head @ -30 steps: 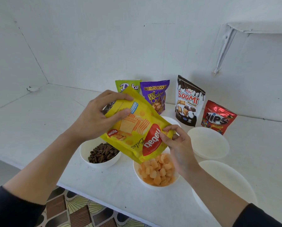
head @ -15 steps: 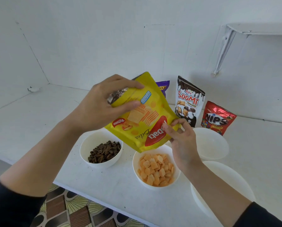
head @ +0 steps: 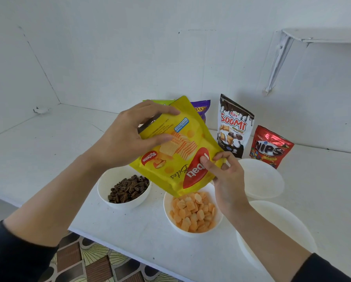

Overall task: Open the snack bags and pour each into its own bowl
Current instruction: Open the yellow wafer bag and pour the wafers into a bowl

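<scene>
Head view: my left hand (head: 125, 141) grips the yellow bag (head: 170, 174) by its raised end. My right hand (head: 227, 180) pinches its lower edge, above the snack bowl (head: 182, 231).

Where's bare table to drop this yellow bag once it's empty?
Bare table left of the seed bowl, back to the wall corner; also the near strip before the cracker bowl. Crowded rightward, up to the Soomi bag and Nips bag.
</scene>
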{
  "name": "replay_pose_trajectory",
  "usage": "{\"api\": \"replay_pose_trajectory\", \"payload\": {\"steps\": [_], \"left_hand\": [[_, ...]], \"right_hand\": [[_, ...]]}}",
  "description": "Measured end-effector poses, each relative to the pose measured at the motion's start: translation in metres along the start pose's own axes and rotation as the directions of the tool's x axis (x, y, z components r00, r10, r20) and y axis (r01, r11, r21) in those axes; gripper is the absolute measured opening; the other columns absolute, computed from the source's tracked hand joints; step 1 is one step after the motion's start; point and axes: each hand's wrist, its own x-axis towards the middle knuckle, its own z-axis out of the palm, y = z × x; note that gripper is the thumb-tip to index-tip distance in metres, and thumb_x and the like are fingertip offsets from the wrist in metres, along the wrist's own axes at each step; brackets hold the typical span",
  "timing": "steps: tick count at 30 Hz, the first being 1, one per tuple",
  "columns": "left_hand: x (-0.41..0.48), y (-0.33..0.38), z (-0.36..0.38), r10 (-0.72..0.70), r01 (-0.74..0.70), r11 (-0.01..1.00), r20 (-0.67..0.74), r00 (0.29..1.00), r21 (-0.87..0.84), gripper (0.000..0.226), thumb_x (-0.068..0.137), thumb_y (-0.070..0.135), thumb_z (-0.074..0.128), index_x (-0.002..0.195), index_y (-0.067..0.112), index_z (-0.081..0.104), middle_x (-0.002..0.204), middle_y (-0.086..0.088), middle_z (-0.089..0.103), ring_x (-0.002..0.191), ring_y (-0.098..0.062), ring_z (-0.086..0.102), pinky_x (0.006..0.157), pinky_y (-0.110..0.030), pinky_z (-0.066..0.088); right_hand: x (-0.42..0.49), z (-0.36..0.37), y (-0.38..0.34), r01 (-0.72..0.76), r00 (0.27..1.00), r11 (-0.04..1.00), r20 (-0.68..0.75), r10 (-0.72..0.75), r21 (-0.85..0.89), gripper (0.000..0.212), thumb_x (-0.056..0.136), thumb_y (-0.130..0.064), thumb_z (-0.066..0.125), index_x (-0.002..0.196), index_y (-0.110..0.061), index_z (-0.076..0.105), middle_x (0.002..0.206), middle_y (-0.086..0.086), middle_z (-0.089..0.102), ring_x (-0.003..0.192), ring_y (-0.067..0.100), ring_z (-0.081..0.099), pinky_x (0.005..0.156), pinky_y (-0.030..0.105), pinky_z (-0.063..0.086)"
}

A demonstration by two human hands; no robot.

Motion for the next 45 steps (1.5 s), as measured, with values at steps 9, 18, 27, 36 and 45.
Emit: {"api": "replay_pose_trajectory", "payload": {"steps": [9,18,27,36,45], "left_hand": [[-0.002,-0.006,0.013,-0.016,0.017,1.0,0.01,1.0,-0.01,0.037,0.09,0.025,0.074,0.125,0.028,0.064,0.124,0.01,0.059,0.119,-0.017,0.064,0.08,-0.031,0.062],[0.002,-0.003,0.003,-0.1,0.093,0.988,-0.058,0.993,-0.122,0.035,0.089,0.016,0.075,0.122,0.025,0.066,0.121,-0.002,0.068,0.104,-0.017,0.073,0.068,-0.034,0.064],[-0.033,-0.035,0.025,-0.359,0.277,0.887,-0.173,0.917,-0.37,0.035,0.09,0.007,0.071,0.117,0.029,0.065,0.108,0.002,0.073,0.094,-0.022,0.074,0.071,-0.046,0.065],[-0.061,-0.039,0.048,-0.664,0.181,0.592,-0.349,0.661,-0.785,0.028,0.094,0.007,0.065,0.113,0.026,0.056,0.117,-0.005,0.074,0.094,-0.03,0.076,0.064,-0.047,0.063],[-0.088,-0.058,0.051,-0.679,0.366,0.638,-0.271,0.683,-0.678,0.06,0.076,0.008,0.087,0.121,0.032,0.055,0.114,-0.003,0.072,0.102,-0.029,0.073,0.071,-0.048,0.063]], "right_hand": [[0.0,-0.002,0.009,-0.023,0.998,0.999,-0.065,0.021,-0.028,0.037,0.066,-0.03,0.083,0.085,-0.019,0.054,0.112,0.009,0.073,0.106,0.029,0.071,0.078,0.042,0.059],[0.006,0.001,-0.005,0.005,1.0,1.0,0.008,-0.005,-0.005,0.03,0.07,-0.022,0.082,0.084,-0.018,0.055,0.109,0.009,0.074,0.103,0.029,0.072,0.078,0.043,0.059],[0.003,0.005,-0.007,0.04,0.998,0.973,-0.04,-0.051,-0.227,0.057,0.065,-0.023,0.09,0.107,-0.025,0.051,0.108,-0.001,0.071,0.099,0.019,0.072,0.07,0.032,0.061],[0.01,0.025,-0.008,-0.134,0.99,0.979,0.028,0.14,-0.154,0.068,0.059,-0.02,0.093,0.119,-0.021,0.06,0.105,0.005,0.076,0.095,0.025,0.075,0.089,0.051,0.059],[0.02,0.022,-0.019,-0.004,0.997,0.952,0.078,0.029,-0.306,0.037,0.066,-0.008,0.09,0.1,-0.01,0.073,0.089,0.01,0.079,0.083,0.028,0.076,0.072,0.039,0.062]]}}
